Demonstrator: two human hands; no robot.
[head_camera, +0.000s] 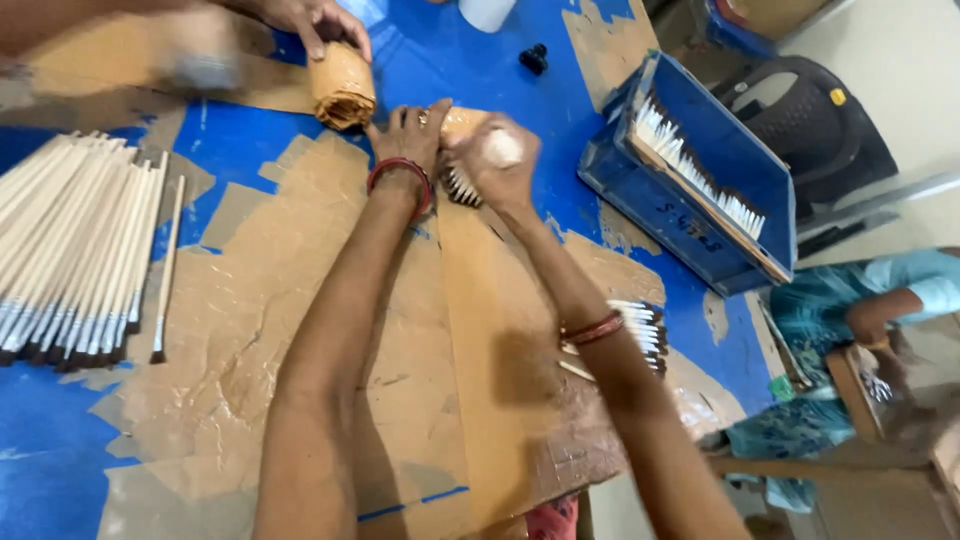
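Bundle: a paper-wrapped bundle of brushes (462, 160) lies on the brown paper sheet (300, 330) near the far middle of the blue table (50, 450), dark bristle tips showing at its near end.
Left hand: the left hand (410, 135) rests on the bundle's left side, fingers pressed together and laid flat over the wrap.
Right hand: the right hand (497, 158), blurred, curls its fingers around the bundle's right side.
Beyond: another person's hand (318, 22) touches a second wrapped roll (343, 85).
Left: loose brushes (75, 250) lie in a fanned row.
Right: a blue bin (700, 170) holds more brushes; a few brushes (640, 330) lie beside the right forearm.
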